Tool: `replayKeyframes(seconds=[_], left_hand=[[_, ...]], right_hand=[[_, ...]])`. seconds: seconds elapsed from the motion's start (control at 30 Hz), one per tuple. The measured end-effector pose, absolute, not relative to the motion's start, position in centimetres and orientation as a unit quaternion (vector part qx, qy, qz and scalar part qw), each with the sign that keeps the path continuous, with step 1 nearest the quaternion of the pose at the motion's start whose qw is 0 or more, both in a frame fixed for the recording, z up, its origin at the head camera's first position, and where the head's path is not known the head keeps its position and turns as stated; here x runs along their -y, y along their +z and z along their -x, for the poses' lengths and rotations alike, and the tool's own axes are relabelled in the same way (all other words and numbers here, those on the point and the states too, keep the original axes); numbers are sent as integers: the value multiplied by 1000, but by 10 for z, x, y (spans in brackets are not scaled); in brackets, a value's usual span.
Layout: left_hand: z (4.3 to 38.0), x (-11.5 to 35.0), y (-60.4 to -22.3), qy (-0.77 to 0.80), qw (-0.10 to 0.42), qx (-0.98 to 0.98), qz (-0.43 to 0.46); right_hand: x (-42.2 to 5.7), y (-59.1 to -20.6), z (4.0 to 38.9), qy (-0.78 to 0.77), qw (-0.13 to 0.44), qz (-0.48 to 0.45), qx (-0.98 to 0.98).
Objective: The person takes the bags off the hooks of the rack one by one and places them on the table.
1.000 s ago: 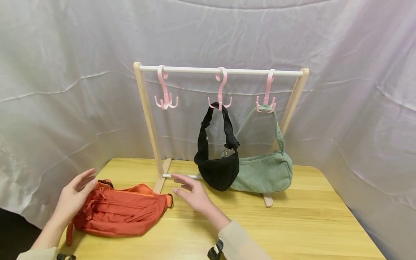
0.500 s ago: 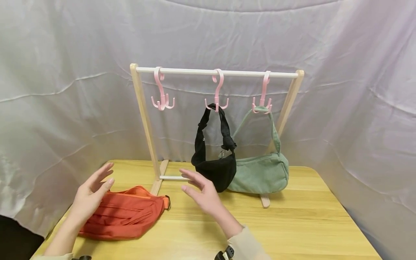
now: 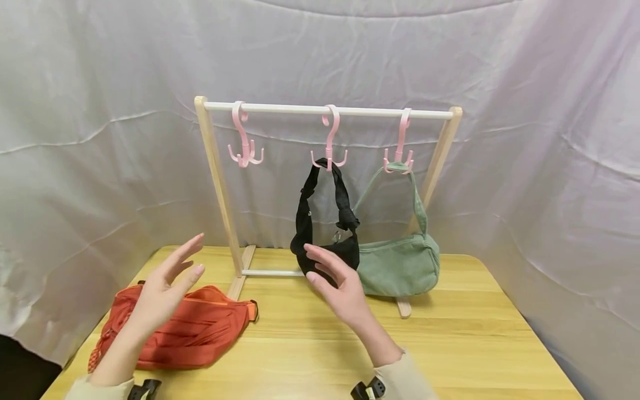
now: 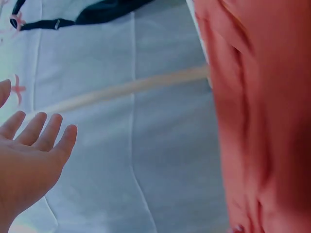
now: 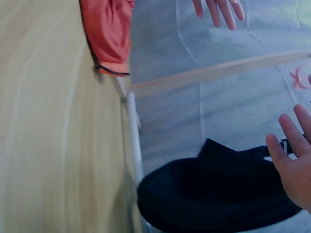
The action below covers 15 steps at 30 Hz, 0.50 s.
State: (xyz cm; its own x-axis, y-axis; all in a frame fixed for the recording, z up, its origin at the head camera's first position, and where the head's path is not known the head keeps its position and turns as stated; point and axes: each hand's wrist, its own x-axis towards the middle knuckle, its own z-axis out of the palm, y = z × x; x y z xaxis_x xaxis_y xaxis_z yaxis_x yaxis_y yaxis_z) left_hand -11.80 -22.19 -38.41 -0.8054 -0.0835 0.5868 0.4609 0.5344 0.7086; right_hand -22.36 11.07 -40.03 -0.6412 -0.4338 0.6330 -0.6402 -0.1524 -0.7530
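Note:
In the head view my left hand (image 3: pixel 162 297) hovers over the red-orange waist bag (image 3: pixel 200 333), fingers extended and holding nothing. That bag lies on the table at the left, its left part partly covered by my forearm. My right hand (image 3: pixel 342 286) is raised in front of the black shoulder bag (image 3: pixel 327 258), fingers extended and nothing in them. The black bag hangs by its strap from the middle pink hook (image 3: pixel 329 147). Behind it to the right, a green corduroy bag (image 3: pixel 400 266) hangs from the right pink hook (image 3: pixel 401 139). Both wrist views show relaxed, spread fingers.
A rack with wooden posts (image 3: pixel 215 166) and a white top rail (image 3: pixel 285 108) stands at the back of the wooden table (image 3: pixel 470 344). The left pink hook (image 3: pixel 244 139) carries no bag. Grey-white cloth (image 3: pixel 110 150) surrounds the back and sides.
Both hands have moved to the right and the left has risen, away from the red-orange bag's left end. The camera view has shifted slightly. The bags and hooks keep their places.

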Motion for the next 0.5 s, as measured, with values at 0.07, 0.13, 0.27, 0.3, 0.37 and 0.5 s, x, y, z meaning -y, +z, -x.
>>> replayKeyframes(seconds=[0.07,0.13,0.27,0.3,0.37,0.5], left_hand=[[122,215,-380,-468,291,825,126],[125,209,-377,-471,291,822,135],[133,197,-372,-477,288,818,144],[135,194,-371,-477,287,818,144],[139,189,-368,-477,282,820,142],[148,182,-365,-479,278,821,142]], right_hand=[[-116,-396,223,637,91,-417,642],[-122,-392,224,639,100,-418,639],[-132,-385,224,646,121,-419,626],[-134,-383,224,648,128,-420,622],[-139,-379,225,651,143,-421,615],[-147,-370,225,659,171,-418,602]])
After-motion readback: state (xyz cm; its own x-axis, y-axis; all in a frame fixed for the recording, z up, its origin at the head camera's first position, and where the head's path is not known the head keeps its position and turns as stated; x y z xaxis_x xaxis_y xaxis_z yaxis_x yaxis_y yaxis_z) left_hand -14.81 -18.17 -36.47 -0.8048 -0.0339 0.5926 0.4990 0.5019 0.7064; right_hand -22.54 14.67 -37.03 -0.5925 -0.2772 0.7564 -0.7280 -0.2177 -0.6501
